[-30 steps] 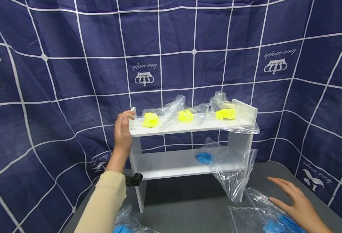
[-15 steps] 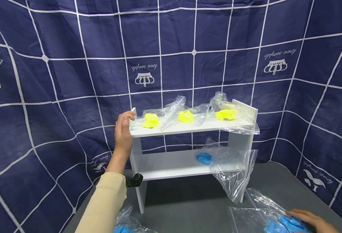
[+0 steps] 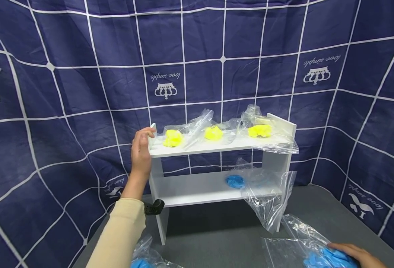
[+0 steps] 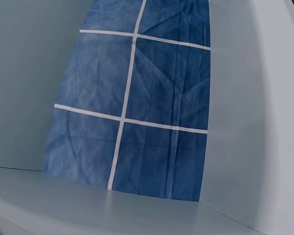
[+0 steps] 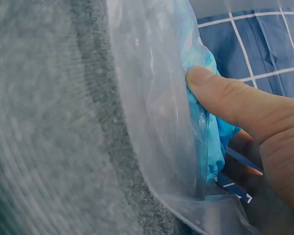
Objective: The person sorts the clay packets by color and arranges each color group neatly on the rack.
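Note:
My left hand point(image 3: 141, 152) grips the top left corner of a white two-tier shelf point(image 3: 190, 190), fingers over the side panel's upper edge. The left wrist view shows only the shelf's white panel point(image 4: 240, 122) and cloth behind, no hand. At the lower right of the head view, my right hand point(image 3: 358, 253) holds a clear plastic bag point(image 3: 284, 249) with a crumpled soft blue lump point(image 3: 327, 259) inside. From the right wrist, the thumb presses one side of the blue lump point(image 5: 213, 142) through the film, with fingers behind it.
On the top board lie bagged yellow lumps point(image 3: 173, 138). A bagged blue lump point(image 3: 235, 181) is on the lower board, its bag point(image 3: 267, 204) hanging over the front. Another blue bag point(image 3: 143, 260) lies at the front of the grey tabletop point(image 3: 213, 238). Blue checked cloth point(image 3: 200, 44) hangs behind.
My right hand has come down from above the bag and taken hold of the blue lump in it. The left hand has stayed on the shelf corner.

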Tool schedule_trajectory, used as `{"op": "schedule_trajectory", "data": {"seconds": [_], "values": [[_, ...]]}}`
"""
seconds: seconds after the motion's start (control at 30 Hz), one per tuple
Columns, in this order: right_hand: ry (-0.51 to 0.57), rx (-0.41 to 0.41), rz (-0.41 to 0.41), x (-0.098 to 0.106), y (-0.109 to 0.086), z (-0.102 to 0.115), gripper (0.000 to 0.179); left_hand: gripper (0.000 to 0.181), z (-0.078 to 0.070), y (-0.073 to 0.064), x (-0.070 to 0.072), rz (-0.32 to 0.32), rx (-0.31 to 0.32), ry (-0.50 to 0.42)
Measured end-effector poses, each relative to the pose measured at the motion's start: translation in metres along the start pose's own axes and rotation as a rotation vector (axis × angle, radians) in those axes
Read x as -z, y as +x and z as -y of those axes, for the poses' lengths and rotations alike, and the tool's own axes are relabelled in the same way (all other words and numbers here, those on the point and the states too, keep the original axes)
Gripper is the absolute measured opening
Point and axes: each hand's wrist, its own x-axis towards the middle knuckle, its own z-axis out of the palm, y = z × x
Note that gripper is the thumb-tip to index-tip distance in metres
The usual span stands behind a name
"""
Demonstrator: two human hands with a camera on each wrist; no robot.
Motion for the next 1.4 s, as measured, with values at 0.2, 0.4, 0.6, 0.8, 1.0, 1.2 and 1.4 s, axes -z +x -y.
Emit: {"op": "schedule_trajectory", "data": {"seconds": [0.2, 0.4, 0.6, 0.8, 1.0, 1.2, 1.4], "values": [[-0.125, 0.023, -0.075, -0.002, -0.002, -0.001, 0.071, 0.031, 0.017, 0.000, 0.000, -0.003, 0.015, 0.000], [-0.222, -0.195, -0.033, 0.006, -0.004, 0.015, 0.062, 0.031, 0.025, 0.000, 0.000, -0.008, 0.003, 0.005], [-0.226, -0.413, -0.013, 0.026, 0.010, 0.045, 0.045, 0.028, -0.001, 0.000, 0.002, -0.006, 0.000, 0.020], [-0.083, -0.455, 0.121, 0.047, 0.024, 0.069, 0.053, 0.030, 0.013, 0.001, 0.002, -0.015, -0.011, 0.019], [-0.005, -0.320, 0.007, 0.054, 0.035, 0.096, 0.043, 0.031, 0.037, 0.004, 0.003, -0.021, -0.010, 0.016], [0.104, -0.171, -0.011, 0.054, 0.050, 0.114, 0.044, 0.033, 0.039, 0.004, 0.003, -0.015, -0.017, 0.004], [0.228, 0.040, -0.015, 0.056, 0.068, 0.137, 0.049, 0.034, 0.041, 0.003, 0.002, -0.015, -0.015, 0.008]]}}
